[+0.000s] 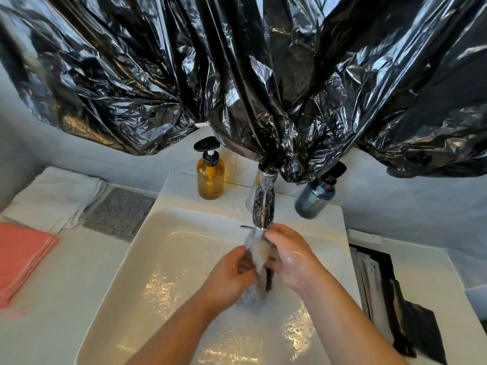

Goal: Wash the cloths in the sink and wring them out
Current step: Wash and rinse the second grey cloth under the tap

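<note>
Crumpled black plastic sheeting (263, 75) hung across the whole top, draped low over the wall. Below it ran the white tabletop (66, 285), and set into it was the wide white rectangular sink (163, 259), with water glinting in its basin. On the left of the tabletop lay a folded white towel (55, 196), a folded coral-pink cloth (21, 256) nearer the edge, and a grey textured cloth (118, 213) just beside the sink. At the back rim stood an amber pump bottle (210, 180) and a blue-grey pump bottle (315, 198), with the chrome tap (263, 204) between them. Over the basin, both hands were closed on one thing: the left hand (229, 277) and the right hand (292, 259) gripped a wet, bunched grey cloth (259, 255) from either side. Its top end sat right under the spout, and its lower end hung down towards the water.
</note>
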Available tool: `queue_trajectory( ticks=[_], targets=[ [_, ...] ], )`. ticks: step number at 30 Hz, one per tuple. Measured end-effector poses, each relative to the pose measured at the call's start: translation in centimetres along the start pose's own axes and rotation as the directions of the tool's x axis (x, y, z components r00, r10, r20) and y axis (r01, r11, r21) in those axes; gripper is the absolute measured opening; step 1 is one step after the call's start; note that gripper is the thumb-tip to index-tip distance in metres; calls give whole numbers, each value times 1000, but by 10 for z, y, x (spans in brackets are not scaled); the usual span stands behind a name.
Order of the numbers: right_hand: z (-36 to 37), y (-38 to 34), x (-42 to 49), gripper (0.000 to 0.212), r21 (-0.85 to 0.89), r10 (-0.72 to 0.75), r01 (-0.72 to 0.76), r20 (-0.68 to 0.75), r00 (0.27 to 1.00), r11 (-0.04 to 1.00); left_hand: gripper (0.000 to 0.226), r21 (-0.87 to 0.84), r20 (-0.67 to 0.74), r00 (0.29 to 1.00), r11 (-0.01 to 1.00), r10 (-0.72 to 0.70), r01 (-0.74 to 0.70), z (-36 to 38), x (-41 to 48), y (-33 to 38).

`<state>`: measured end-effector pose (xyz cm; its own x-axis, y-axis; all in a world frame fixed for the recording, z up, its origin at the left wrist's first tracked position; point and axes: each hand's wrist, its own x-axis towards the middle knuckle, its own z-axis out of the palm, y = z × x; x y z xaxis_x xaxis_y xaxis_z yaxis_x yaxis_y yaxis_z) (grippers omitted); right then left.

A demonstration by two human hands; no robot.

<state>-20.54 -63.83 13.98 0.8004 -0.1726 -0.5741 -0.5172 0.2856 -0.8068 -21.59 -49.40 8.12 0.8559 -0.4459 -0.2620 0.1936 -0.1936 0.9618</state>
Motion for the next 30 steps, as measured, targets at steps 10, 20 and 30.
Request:
queue_trajectory(
  ticks=[10, 20, 30],
  targets=[
    [-21, 12, -7, 28, -486, -146, 169, 83, 986, 858, 47, -644, 138, 949, 702, -284, 304, -19, -3, 16],
    [-23, 45, -9, 51, -430, 54, 86, 303, 952, 899, 29, -566, -2, 966, 797, -259, 213, -22, 7, 26],
    [-38, 32, -10, 20, -435, -98, 152, 144, 985, 887, 22, -237, -275, 830, 870, -486, 431, -52, 20, 24]
  ],
)
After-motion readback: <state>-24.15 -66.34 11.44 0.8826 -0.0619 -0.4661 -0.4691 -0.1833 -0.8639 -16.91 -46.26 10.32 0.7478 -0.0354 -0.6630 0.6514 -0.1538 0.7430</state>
